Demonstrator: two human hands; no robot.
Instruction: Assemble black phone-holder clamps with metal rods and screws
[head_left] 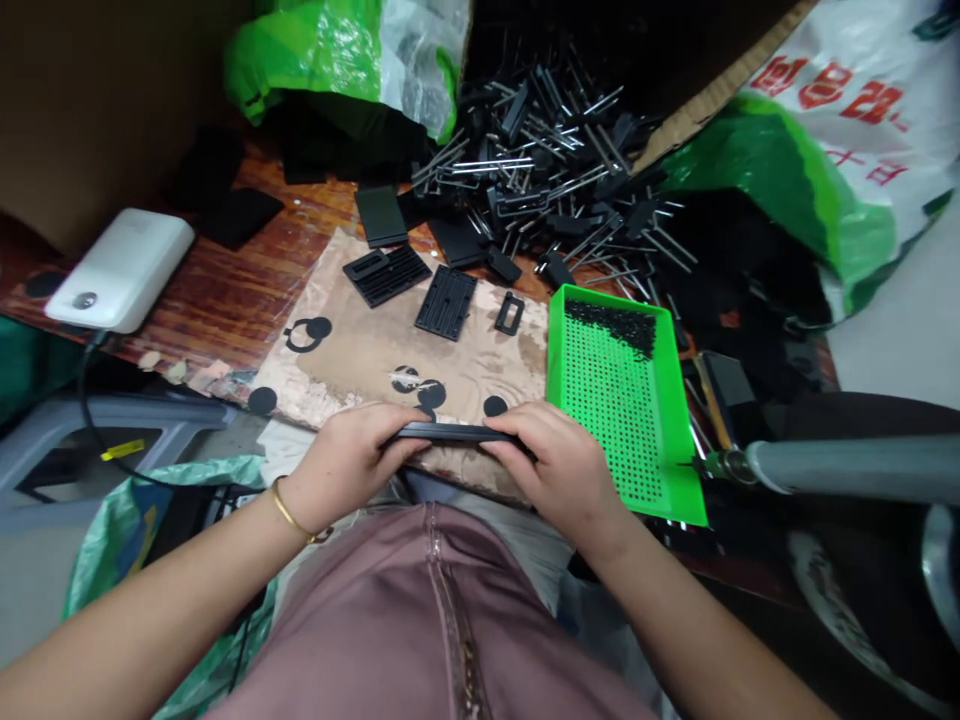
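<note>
Both ends of a thin black plate, seen nearly edge-on, are pinched between my hands. My left hand grips its left end with thumb and fingers, and my right hand has the right end. The plate is held level over the near edge of a stained, cardboard-like mat. Beyond it on the mat lie a ribbed black plate, a second ribbed plate with a slotted piece on it, and a small black oblong frame. Several black discs are scattered near my fingers.
A green perforated tray holding small black pieces stands right of the mat. Behind is a heap of black parts with metal rods. A white power bank with a cable lies at left. A grey pipe juts in from the right.
</note>
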